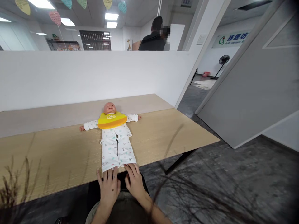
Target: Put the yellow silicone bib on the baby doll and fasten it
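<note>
A baby doll (109,108) lies on its back on the wooden table, arms spread to both sides and head toward the wall. It wears white patterned clothes (118,146) and a yellow bib (112,119) with an orange lower edge. My left hand (109,185) rests at the table's front edge, fingers spread, fingertips at the hem of the trouser leg on the left. Beside it my right hand (135,180) has its fingers stretched out over the hem of the other leg. Neither hand shows anything gripped in it. The doll's feet cannot be seen.
The wooden table (163,133) meets a white wall (93,74) with a window above. Behind the glass stands a person (153,37) in dark clothes. To the right are a grey door (252,84), standing open, and a black fan (223,60). Dark blurred strands cross the lower view.
</note>
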Demonstrator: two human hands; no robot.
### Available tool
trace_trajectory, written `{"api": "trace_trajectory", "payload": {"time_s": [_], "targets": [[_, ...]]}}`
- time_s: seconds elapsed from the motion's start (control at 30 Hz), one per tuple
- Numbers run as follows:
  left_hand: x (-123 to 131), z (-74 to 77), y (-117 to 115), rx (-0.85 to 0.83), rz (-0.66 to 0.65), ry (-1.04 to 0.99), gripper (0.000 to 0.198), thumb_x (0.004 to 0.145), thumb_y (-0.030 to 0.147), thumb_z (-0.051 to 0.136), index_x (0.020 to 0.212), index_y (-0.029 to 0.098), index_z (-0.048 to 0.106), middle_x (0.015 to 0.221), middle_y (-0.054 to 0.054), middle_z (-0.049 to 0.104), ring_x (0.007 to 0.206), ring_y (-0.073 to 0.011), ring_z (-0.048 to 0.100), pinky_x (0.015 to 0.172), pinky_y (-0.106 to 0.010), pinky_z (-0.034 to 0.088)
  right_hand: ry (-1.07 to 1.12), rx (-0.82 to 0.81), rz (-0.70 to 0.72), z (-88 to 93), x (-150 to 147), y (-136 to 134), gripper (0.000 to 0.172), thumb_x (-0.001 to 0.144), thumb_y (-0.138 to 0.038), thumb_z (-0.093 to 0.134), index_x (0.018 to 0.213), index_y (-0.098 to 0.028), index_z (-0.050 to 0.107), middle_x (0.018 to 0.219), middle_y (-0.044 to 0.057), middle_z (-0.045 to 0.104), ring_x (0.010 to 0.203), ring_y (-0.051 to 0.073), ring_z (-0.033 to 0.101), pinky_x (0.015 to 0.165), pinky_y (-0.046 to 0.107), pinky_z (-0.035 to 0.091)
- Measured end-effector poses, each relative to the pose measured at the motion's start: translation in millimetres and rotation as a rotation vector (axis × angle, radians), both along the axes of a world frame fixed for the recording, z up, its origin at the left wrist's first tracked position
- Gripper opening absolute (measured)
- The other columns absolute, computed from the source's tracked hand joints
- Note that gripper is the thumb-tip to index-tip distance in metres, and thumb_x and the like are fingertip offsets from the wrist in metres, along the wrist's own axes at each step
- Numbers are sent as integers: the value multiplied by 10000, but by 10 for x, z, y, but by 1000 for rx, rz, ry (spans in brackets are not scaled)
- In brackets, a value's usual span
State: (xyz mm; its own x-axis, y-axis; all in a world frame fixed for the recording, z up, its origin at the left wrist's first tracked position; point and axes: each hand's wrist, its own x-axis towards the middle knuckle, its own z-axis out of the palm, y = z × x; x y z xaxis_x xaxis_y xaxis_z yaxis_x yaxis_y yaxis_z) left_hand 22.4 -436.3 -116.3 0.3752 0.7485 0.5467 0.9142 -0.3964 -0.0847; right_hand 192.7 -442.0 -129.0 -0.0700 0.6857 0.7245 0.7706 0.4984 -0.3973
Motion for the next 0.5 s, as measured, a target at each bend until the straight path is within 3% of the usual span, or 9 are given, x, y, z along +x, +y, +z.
{"api": "trace_trajectory", "payload": {"time_s": [0.5], "targets": [[22, -6, 5, 0, -1, -41, 461, 878, 152, 583, 1322, 169, 706, 1285, -145, 689, 1200, -332, 576, 1229, -688, 170, 4, 1, 9, 2, 25, 17, 586, 801, -8, 446, 1363, -134, 555, 1288, 140, 620, 1237, 267, 522, 1023, 462, 567]]}}
